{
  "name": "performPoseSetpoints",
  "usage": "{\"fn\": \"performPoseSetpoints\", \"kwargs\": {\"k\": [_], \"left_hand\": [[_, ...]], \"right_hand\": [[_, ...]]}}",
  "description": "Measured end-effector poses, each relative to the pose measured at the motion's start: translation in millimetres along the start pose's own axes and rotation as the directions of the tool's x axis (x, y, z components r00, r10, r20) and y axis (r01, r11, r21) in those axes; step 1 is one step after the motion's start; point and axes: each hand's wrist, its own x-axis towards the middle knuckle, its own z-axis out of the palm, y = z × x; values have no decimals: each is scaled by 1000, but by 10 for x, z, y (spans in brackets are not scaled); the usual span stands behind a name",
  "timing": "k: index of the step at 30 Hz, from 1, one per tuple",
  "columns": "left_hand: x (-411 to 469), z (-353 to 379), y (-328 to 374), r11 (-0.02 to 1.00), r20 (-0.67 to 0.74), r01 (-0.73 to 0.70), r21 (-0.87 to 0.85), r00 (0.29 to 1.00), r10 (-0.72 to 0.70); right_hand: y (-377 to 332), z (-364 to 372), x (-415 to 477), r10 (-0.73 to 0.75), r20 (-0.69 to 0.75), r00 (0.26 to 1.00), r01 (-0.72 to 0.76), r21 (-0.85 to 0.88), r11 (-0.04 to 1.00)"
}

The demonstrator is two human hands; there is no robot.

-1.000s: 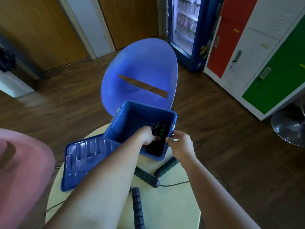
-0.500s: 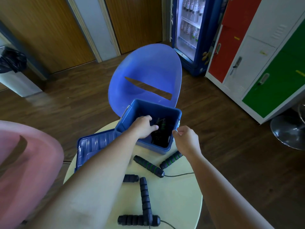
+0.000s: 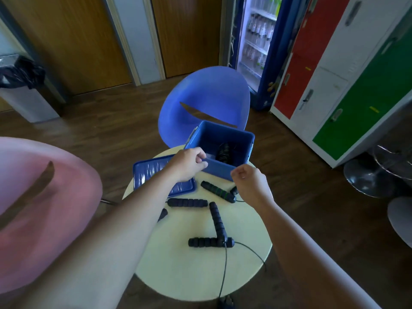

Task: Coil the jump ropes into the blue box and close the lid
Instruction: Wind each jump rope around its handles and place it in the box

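- Gripping the near rim of the blue box (image 3: 219, 172), the left hand (image 3: 188, 163) has its fingers curled round the edge, close to the near left corner.
- The right hand (image 3: 250, 182) hangs just beside the box's near right corner with its fingers curled inward. I cannot tell whether it touches the box or pinches anything.
- The box stands open at the far side of the round table (image 3: 189, 275), with its lid off.
- Inside the box, toward its right side, lies a dark coiled rope (image 3: 225, 151).
- The lid (image 3: 148, 172) lies flat on the table just left of the box, partly hidden under the left forearm.
- Near the box's front wall lies a green-ringed handle (image 3: 217, 191); the end of a second handle (image 3: 234, 190) shows at the edge of the right hand.
- A black handle (image 3: 187, 202) lies crosswise, nearer the person, beside the left forearm.
- Two more lie toward the middle of the table — a lengthwise handle (image 3: 217, 221) and a crosswise handle (image 3: 206, 241) — and they meet at one end.
- A thin cord (image 3: 224, 270) runs from that meeting point over the near edge of the table.
- Beyond the table stands a blue chair (image 3: 205, 97), and a pink chair (image 3: 44, 197) sits at the left.
- Coloured lockers (image 3: 356, 74) and a drinks fridge (image 3: 256, 41) line the right side of the room.
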Motion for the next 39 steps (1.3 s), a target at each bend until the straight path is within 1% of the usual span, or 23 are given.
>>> {"fn": "performPoseSetpoints", "kwargs": {"k": [3, 6, 12, 15, 19, 25, 29, 32, 35, 37, 39], "left_hand": [[-394, 22, -130, 1000, 44, 3, 22, 999, -3], [-754, 100, -264, 999, 78, 17, 45, 997, -20], [-1234, 474, -524, 995, 157, 100, 15, 982, -101], [-1375, 722, -608, 984, 154, 175, -15, 973, -171], [-1466, 1101, -692, 936, 173, 340, -92, 931, -321], [-1236, 1572, -472, 879, 196, 442, -180, 891, -409], [-920, 1737, -312, 847, 184, 465, -257, 884, -430], [-710, 1824, -268, 832, 200, 498, -245, 866, -459], [-607, 1927, -258, 827, 190, 509, -238, 860, -474], [-560, 1957, -260, 806, 175, 521, -281, 854, -490], [-536, 1956, -271, 758, 178, 549, -352, 834, -522]], "right_hand": [[48, 110, -346, -11, 14, 1000, 12, -78, 997], [146, 273, -639, 32, 11, 999, -32, -53, 998], [411, 518, -1030, 75, 26, 997, -73, -76, 994], [586, 584, -1102, 106, 52, 993, -99, -120, 988], [873, 668, -1056, 108, 104, 989, -84, -213, 974], [1408, 763, -871, 81, 230, 970, 12, -377, 926], [1680, 749, -729, 13, 343, 939, 162, -475, 865], [1829, 779, -595, -40, 414, 909, 254, -477, 841], [1939, 841, -501, -67, 461, 885, 306, -467, 830], [1982, 887, -443, -85, 471, 878, 330, -468, 820], [2004, 927, -386, -109, 467, 877, 353, -474, 807]]}}
